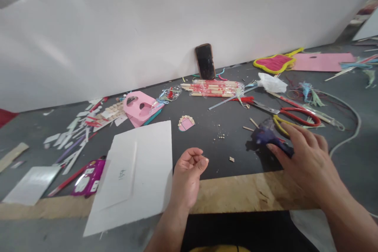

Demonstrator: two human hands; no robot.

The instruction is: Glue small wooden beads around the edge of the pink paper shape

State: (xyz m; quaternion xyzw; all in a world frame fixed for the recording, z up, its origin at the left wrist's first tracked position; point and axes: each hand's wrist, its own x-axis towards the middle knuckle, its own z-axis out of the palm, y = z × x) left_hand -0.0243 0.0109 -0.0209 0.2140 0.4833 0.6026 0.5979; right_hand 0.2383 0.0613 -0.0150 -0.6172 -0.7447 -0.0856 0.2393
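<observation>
My left hand [190, 171] hovers above the table's front edge, fingers curled in and thumb pressed to the index finger. Whatever the fingertips may hold is too small to make out. On the right, my right hand [310, 157] is closed around the handle of a dark blue glue gun [267, 136], blurred, its nozzle end pointing left. Between the hands lie a small cluster of pale bits [232, 159] and several loose crumbs [221, 136]. Farther back is a small pink rounded piece [186, 125] with pale bits along its upper edge.
White board [153, 165] overhangs the front edge at left, near a purple case [90, 177] and strips. Behind are a pink cut-out [141, 106], wrapped sticks [212, 88] and a phone [205, 62] against the wall. Red-handled scissors [299, 115] and a cable [356, 122] lie right.
</observation>
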